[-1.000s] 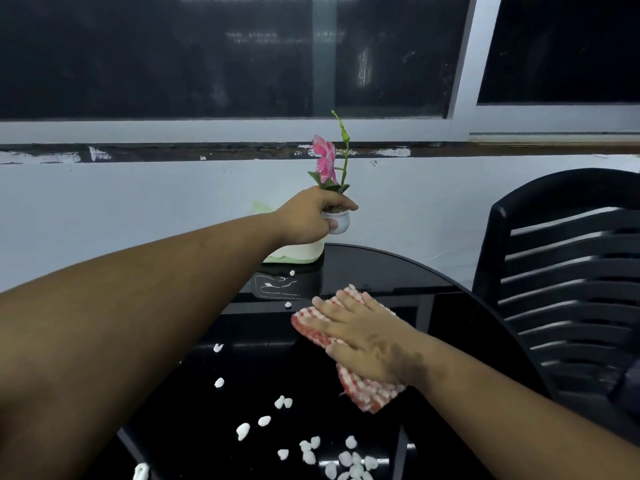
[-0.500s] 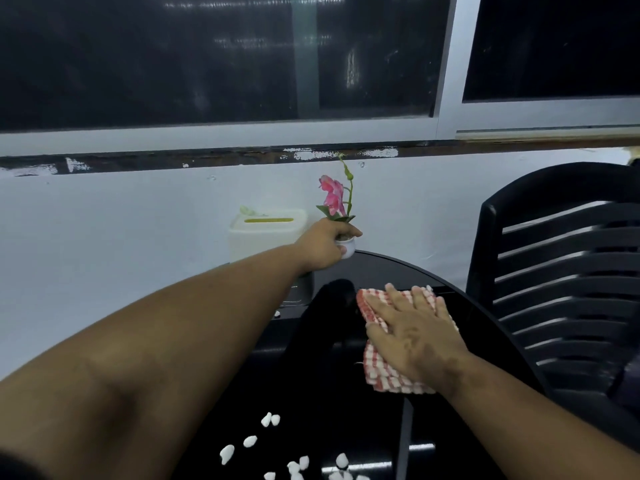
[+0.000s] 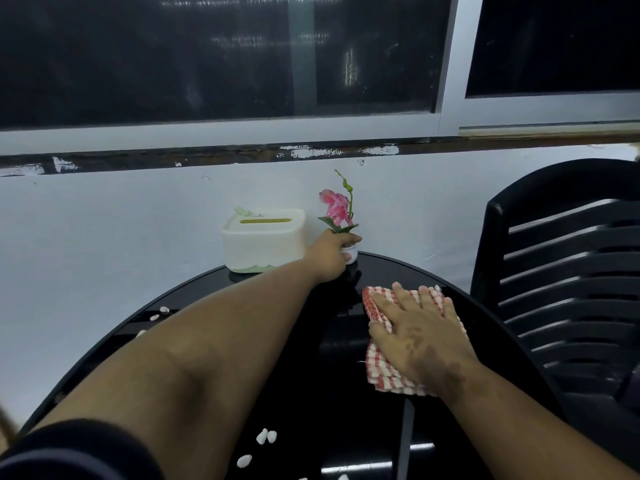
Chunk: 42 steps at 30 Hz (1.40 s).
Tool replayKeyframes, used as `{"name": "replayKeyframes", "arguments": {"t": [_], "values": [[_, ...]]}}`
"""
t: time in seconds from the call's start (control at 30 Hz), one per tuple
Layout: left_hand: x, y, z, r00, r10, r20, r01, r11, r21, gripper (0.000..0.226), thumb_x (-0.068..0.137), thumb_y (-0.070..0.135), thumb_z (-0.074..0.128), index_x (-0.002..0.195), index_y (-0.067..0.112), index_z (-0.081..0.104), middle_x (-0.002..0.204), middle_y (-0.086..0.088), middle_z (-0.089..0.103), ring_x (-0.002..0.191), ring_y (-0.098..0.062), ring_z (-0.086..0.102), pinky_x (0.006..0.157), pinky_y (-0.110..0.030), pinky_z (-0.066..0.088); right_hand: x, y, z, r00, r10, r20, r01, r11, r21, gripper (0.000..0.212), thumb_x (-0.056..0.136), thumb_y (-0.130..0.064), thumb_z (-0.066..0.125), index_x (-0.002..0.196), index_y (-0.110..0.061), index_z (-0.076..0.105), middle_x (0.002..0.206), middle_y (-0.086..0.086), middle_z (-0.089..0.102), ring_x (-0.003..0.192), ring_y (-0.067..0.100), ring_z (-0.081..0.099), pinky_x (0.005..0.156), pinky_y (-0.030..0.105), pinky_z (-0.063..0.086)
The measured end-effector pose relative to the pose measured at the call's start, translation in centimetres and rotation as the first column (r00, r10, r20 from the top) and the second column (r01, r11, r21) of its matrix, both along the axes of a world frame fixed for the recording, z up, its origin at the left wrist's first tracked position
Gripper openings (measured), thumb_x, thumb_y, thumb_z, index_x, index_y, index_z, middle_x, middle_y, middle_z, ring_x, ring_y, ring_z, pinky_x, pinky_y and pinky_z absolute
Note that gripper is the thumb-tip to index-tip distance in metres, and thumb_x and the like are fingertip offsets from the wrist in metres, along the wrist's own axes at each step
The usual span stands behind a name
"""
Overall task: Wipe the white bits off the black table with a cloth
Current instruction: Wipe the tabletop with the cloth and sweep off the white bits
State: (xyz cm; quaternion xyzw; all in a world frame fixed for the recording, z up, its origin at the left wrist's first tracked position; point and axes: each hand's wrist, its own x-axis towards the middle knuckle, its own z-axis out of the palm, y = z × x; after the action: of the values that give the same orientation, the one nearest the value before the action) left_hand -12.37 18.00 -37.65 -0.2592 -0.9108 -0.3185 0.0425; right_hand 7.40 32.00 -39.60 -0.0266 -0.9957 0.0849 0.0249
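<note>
A red-and-white checked cloth (image 3: pixel 381 374) lies on the round black table (image 3: pixel 332 403), and my right hand (image 3: pixel 415 334) presses flat on top of it, fingers spread. My left hand (image 3: pixel 330 256) reaches to the table's far edge and grips a small white pot holding a pink flower (image 3: pixel 335 209); the pot rests on the table. White bits (image 3: pixel 266 436) lie near the front of the table, with a few more white bits (image 3: pixel 159 313) at its left rim. My left forearm hides the table's middle.
A white and green tissue box (image 3: pixel 263 242) stands at the back of the table, just left of the flower pot. A black plastic chair (image 3: pixel 568 289) is close on the right. A white wall and dark windows are behind.
My left hand carried the flower pot from the air down and right onto the table's far edge. My right hand slid the cloth away from me, toward the back right.
</note>
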Motion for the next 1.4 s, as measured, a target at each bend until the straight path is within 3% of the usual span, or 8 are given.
{"name": "replayKeyframes", "arguments": {"t": [0.27,0.37,0.47,0.7,0.87,1.0,1.13,1.4], "values": [[2.4,-1.6,2.1,0.996,-0.068,0.06,0.07,0.997,-0.035,0.051,0.094,0.003,0.05,0.143,0.017,0.049,0.149,-0.003,0.047,0.139,-0.022,0.039,0.113,-0.026,0.025,0.2,-0.2,0.3,1.0,-0.005,0.019,0.005,1.0,-0.008,0.063,0.093,-0.064,0.017,0.153,-0.05,-0.001,0.165,-0.01,-0.008,0.152,0.025,-0.011,0.12,0.052,-0.011],[4.3,-4.1,3.8,0.993,-0.121,-0.013,0.12,0.991,-0.053,0.045,0.092,0.007,0.056,0.135,0.019,0.056,0.137,0.002,0.055,0.119,-0.016,0.053,0.1,-0.026,0.039,0.2,-0.3,0.5,0.999,0.003,0.038,-0.002,1.0,-0.006,0.063,0.094,-0.063,0.017,0.152,-0.05,-0.001,0.165,-0.01,-0.008,0.152,0.026,-0.011,0.12,0.052,-0.01],[5.4,-7.4,5.7,0.983,-0.103,-0.149,0.086,0.989,-0.117,0.037,0.092,0.019,0.063,0.129,0.023,0.061,0.122,0.003,0.054,0.1,-0.014,0.053,0.087,-0.024,0.036,0.2,-0.6,0.6,0.999,0.011,0.051,-0.011,1.0,0.007,0.062,0.095,-0.06,0.018,0.153,-0.049,-0.003,0.165,-0.008,-0.009,0.152,0.028,-0.011,0.12,0.053,-0.009],[3.5,-14.3,7.8,0.967,-0.001,-0.253,-0.073,0.956,-0.282,0.046,0.077,0.035,0.078,0.119,0.039,0.06,0.127,-0.001,0.048,0.119,-0.022,0.047,0.104,-0.043,0.037,-1.3,-4.2,0.8,0.993,0.095,0.066,-0.098,0.995,0.036,0.062,0.097,-0.056,0.018,0.154,-0.045,-0.002,0.166,-0.006,-0.01,0.152,0.03,-0.011,0.12,0.054,-0.008],[2.6,-15.2,8.0,0.993,-0.051,-0.104,0.008,0.929,-0.371,0.058,0.079,0.012,0.074,0.125,0.035,0.048,0.139,-0.002,0.045,0.127,-0.024,0.04,0.105,-0.041,0.033,-3.0,-7.0,0.8,0.986,0.152,0.065,-0.154,0.988,0.033,0.062,0.097,-0.056,0.019,0.154,-0.044,-0.002,0.166,-0.005,-0.009,0.152,0.03,-0.01,0.12,0.055,-0.007],[2.4,-15.3,7.8,0.996,-0.046,-0.072,0.013,0.913,-0.408,0.067,0.078,-0.007,0.058,0.128,0.034,0.041,0.136,-0.005,0.047,0.114,-0.029,0.045,0.097,-0.047,0.04,-3.7,-7.6,0.9,0.985,0.155,0.07,-0.157,0.987,0.027,0.061,0.098,-0.055,0.018,0.154,-0.044,-0.003,0.166,-0.005,-0.009,0.152,0.03,-0.01,0.12,0.054,-0.008],[2.1,-15.6,7.7,0.992,-0.034,-0.119,-0.022,0.9,-0.434,0.065,0.077,-0.007,0.054,0.127,0.033,0.043,0.126,-0.008,0.05,0.109,-0.032,0.045,0.096,-0.049,0.038,-4.3,-8.1,0.7,0.987,0.143,0.068,-0.146,0.989,0.031,0.061,0.098,-0.054,0.018,0.155,-0.044,-0.002,0.166,-0.005,-0.008,0.152,0.03,-0.01,0.12,0.055,-0.008],[2.6,-18.4,10.6,0.983,-0.006,-0.184,-0.061,0.933,-0.354,0.065,0.078,-0.003,0.06,0.13,0.034,0.044,0.139,-0.004,0.046,0.123,-0.029,0.042,0.101,-0.045,0.036,-8.4,-10.3,0.5,0.992,0.101,0.071,-0.106,0.993,0.058,0.062,0.096,-0.055,0.014,0.155,-0.042,-0.001,0.166,-0.004,-0.006,0.151,0.033,-0.008,0.119,0.057,-0.006]]}}
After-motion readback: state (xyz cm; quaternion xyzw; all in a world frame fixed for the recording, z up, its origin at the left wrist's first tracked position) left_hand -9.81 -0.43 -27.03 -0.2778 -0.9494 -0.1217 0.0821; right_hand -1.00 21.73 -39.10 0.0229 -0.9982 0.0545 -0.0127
